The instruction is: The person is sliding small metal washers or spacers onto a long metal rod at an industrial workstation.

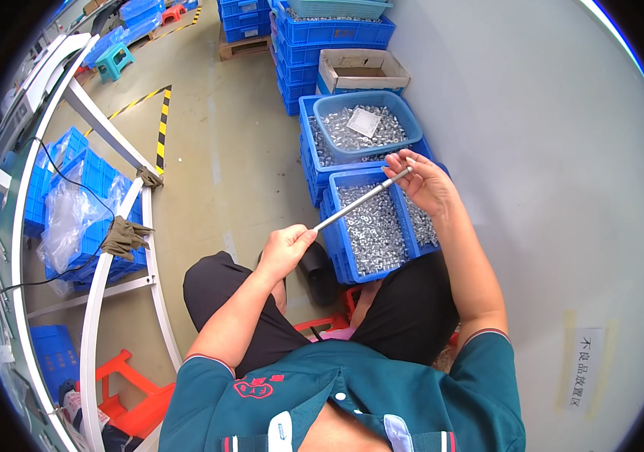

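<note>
My left hand (pixel 286 250) is closed around the lower end of a thin grey metal rod (pixel 356 206), which slants up to the right. Toward its upper end the rod looks thicker, as if small metal pieces sit on it. There my right hand (pixel 429 185) has its fingers curled and thumb and fingertips close together; whatever they pinch is too small to make out. Under the rod stands a blue divided crate (pixel 346 264) full of small shiny metal parts (pixel 374 232). Beyond it, a light-blue basket (pixel 322 120) holds more such parts and a white square card (pixel 364 122).
A pale wall (pixel 540 188) runs along the right. Stacked blue crates (pixel 292 56) and an open cardboard box (pixel 363 81) stand farther back. At left are a white-framed bench (pixel 90 346), plastic-wrapped blue crates (pixel 92 181) and a red stool (pixel 137 407). Yellow-black tape (pixel 162 135) marks the floor.
</note>
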The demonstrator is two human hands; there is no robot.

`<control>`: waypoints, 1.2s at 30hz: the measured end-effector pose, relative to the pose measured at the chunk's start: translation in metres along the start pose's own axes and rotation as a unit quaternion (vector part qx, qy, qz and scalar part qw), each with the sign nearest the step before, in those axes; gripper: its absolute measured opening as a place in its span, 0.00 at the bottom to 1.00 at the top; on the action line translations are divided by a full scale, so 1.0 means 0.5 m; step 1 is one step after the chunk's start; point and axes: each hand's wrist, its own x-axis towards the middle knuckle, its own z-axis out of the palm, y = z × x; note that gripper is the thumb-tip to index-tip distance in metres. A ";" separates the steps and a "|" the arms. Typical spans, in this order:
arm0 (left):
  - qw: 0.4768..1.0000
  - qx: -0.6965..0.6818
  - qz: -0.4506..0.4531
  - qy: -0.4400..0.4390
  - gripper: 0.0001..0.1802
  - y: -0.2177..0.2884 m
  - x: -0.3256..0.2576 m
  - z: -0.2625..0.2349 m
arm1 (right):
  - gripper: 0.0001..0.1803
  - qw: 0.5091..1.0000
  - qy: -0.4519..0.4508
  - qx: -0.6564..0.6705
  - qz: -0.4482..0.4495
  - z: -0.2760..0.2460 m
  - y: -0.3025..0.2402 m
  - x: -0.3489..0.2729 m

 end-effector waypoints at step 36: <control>0.983 -0.170 -0.017 -0.063 0.20 -0.004 0.004 -0.021 | 0.11 0.990 0.007 -0.134 0.043 -0.021 -0.013 -0.002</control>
